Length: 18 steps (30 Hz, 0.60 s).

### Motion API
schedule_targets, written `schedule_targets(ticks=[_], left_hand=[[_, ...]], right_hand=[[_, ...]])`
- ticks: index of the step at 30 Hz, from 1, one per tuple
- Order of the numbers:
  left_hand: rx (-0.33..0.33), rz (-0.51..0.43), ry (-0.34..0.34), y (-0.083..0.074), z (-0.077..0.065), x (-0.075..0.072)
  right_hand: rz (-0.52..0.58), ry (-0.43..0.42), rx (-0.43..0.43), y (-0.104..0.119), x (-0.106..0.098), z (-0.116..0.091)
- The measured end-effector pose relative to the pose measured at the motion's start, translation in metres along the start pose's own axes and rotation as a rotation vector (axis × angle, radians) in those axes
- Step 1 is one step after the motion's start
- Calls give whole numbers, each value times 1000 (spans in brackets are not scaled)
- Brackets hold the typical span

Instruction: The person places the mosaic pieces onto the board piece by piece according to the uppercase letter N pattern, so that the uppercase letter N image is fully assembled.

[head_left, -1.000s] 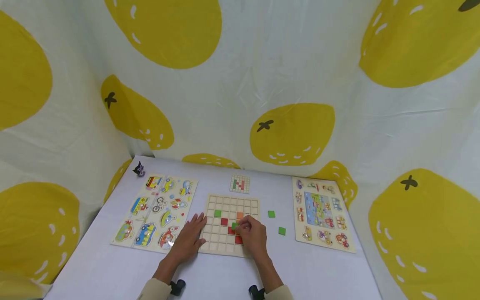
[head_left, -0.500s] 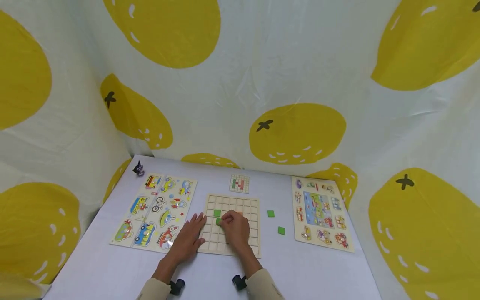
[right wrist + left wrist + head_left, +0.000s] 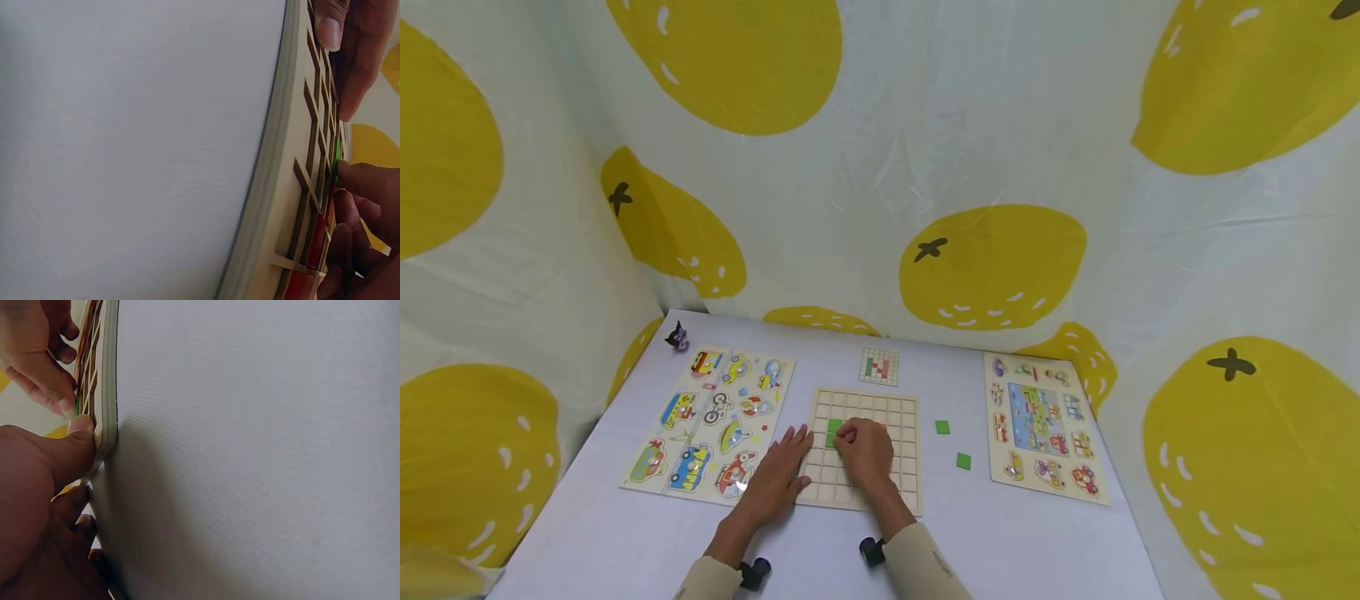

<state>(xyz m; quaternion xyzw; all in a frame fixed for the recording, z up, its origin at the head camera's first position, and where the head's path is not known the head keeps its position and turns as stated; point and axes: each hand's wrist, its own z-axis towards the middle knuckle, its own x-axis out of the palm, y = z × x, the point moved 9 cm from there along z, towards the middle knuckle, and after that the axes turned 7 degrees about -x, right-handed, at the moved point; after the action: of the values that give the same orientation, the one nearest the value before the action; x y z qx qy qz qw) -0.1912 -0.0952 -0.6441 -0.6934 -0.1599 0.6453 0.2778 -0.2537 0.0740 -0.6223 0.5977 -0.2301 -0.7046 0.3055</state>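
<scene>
A wooden grid board [image 3: 826, 496] lies on the white table in the head view. My left hand [image 3: 778, 475] rests at its left edge with fingers stretched out, its thumb on the near left part. Over the board, my right hand [image 3: 867, 454] pinches a green square tile [image 3: 830, 441] at a cell just below another green tile [image 3: 835, 426]. In the right wrist view, thumb and fingertip meet at the green tile [image 3: 337, 150], low against the grid. Red tiles [image 3: 316, 240] sit in nearby cells there; my right hand hides them in the head view.
Two loose green tiles, one farther back [image 3: 942, 427] and one nearer [image 3: 964, 461], lie right of the board. Behind it is a small pattern card [image 3: 879, 367]. Picture puzzle boards flank it at left [image 3: 718, 433] and right [image 3: 1000, 467]. A small dark figurine [image 3: 677, 337] stands back left.
My right hand has carried the green tile leftward from over the red tiles to the cell below the other green tile, and the tile now lines up with it. The left hand stays put.
</scene>
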Motion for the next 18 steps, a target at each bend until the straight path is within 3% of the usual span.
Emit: schedule_targets(ticks=[9,18], left_hand=[[6,1,-18,1,0,0],[6,-7,-27,1,-2,1]], right_hand=[[42,76,-12,-2,-7,0],[117,-40,59,-37,-54,8]])
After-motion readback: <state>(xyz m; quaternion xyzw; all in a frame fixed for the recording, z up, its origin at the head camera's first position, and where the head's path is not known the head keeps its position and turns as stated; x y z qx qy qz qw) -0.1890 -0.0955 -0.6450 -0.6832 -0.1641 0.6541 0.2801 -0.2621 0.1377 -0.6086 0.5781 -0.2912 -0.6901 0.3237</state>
